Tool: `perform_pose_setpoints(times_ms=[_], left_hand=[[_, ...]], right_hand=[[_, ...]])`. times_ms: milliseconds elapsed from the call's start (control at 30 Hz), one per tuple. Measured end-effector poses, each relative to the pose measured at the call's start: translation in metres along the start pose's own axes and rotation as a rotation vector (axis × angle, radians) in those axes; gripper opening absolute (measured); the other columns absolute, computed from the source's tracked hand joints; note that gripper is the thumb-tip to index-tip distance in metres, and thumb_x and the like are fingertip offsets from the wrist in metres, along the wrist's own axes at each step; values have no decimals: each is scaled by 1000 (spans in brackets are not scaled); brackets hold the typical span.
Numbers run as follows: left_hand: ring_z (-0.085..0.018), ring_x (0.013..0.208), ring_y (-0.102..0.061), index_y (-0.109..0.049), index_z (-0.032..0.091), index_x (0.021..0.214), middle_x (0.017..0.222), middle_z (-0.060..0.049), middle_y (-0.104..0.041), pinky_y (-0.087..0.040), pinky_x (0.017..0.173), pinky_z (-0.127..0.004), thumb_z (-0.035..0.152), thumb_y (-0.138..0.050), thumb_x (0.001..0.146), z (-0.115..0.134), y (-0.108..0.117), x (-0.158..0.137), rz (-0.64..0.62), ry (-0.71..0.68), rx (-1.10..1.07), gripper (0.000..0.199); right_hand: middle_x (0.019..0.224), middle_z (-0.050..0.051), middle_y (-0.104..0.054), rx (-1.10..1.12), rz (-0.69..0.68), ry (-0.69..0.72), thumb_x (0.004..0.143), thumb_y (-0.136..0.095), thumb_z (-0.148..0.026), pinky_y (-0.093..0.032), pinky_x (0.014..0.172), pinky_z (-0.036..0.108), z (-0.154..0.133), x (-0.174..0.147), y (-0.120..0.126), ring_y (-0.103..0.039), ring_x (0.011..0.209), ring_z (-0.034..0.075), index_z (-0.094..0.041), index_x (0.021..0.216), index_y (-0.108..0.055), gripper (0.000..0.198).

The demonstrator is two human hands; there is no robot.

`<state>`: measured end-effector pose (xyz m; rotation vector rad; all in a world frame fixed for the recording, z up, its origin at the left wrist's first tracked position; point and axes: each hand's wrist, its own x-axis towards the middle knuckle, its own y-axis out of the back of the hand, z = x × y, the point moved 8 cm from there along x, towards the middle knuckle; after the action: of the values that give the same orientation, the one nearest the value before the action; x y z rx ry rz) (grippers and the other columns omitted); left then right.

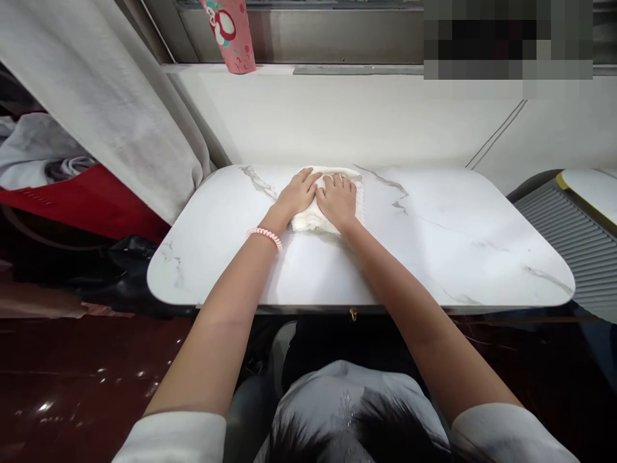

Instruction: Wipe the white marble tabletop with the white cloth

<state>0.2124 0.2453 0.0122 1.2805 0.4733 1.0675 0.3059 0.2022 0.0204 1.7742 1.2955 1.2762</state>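
Observation:
A cream-white folded cloth [315, 218] lies near the far edge of a white marble-patterned table [463, 244]. My left hand [297, 193] rests flat on the cloth's left part, fingers stretched forward. Beside it, my right hand [339, 198] presses flat on the right part, its fingers slightly spread. The two hands almost touch at the thumbs. Around my left wrist sits a pink coiled band [265, 237]. Parts of the cloth under both palms are hidden.
A pink patterned cup [231, 35] stands on the window ledge behind the table. At the left hangs a grey-white curtain [106, 96], with a red bag or bin [87, 206] holding cloth beyond it. A ribbed grey panel [569, 238] is at the right.

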Motion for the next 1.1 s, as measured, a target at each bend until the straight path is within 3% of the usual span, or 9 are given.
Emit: perform_pose_setpoints(times_ms=[333, 433, 533, 633, 733, 867, 1000, 1100], left_hand=[[-15, 145, -27, -42, 20, 142, 153, -6, -40, -25, 119, -37, 23, -28, 98, -8, 21, -91, -13, -26, -26, 47], [-18, 144, -28, -43, 16, 141, 150, -10, -43, -25, 118, -39, 21, -26, 97, -7, 31, -116, -10, -41, -9, 47], [-24, 135, -39, -50, 14, 132, 141, -14, -49, -32, 114, -42, 21, -27, 96, -1, 42, -132, -32, -36, 16, 43], [-29, 117, -52, -58, 17, 113, 122, -13, -58, -43, 101, -45, 20, -34, 93, 1, 49, -132, -63, 68, 52, 31], [-30, 108, -55, -58, 19, 102, 111, -12, -59, -46, 92, -43, 20, -36, 93, -1, 51, -125, -50, 168, 60, 24], [-28, 106, -55, -57, 19, 104, 110, -12, -59, -45, 92, -42, 22, -30, 98, -9, 55, -116, 51, 132, 22, 28], [-27, 110, -53, -58, 21, 107, 114, -10, -59, -46, 92, -40, 24, -31, 98, -30, 59, -107, 97, 131, 45, 28], [-27, 111, -53, -58, 20, 109, 115, -10, -59, -47, 91, -39, 23, -33, 96, -47, 62, -90, 108, 133, 54, 28]], right_hand=[[133, 19, -54, 29, -16, 40, 97, -34, -30, -24, 106, 58, -56, -81, 11, -42, 125, 38, -11, 125, -55, 40], [134, 19, -53, 15, -40, 42, 97, -34, -30, -25, 105, 57, -74, -99, 14, -43, 125, 38, -11, 127, -55, 41], [133, 18, -55, -37, -72, 44, 97, -33, -30, -28, 104, 54, -87, -112, 17, -45, 124, 37, -12, 128, -55, 42], [135, 16, -55, -79, -124, 46, 97, -32, -29, -31, 103, 52, -93, -115, 19, -45, 124, 36, -15, 132, -53, 43], [136, 15, -55, -96, -172, 46, 96, -31, -27, -33, 101, 52, -95, -108, 19, -45, 125, 35, -17, 132, -53, 43], [133, 16, -56, -151, -174, 80, 95, -31, -28, -33, 98, 58, -102, -89, 16, -45, 122, 37, -17, 129, -54, 42], [133, 19, -53, -237, -231, 221, 94, -34, -26, -31, 98, 59, -115, -65, -3, -46, 119, 39, -13, 133, -50, 44], [134, 20, -51, -217, -220, 245, 94, -36, -26, -28, 101, 58, -117, -42, -18, -43, 122, 38, -11, 134, -48, 44]])
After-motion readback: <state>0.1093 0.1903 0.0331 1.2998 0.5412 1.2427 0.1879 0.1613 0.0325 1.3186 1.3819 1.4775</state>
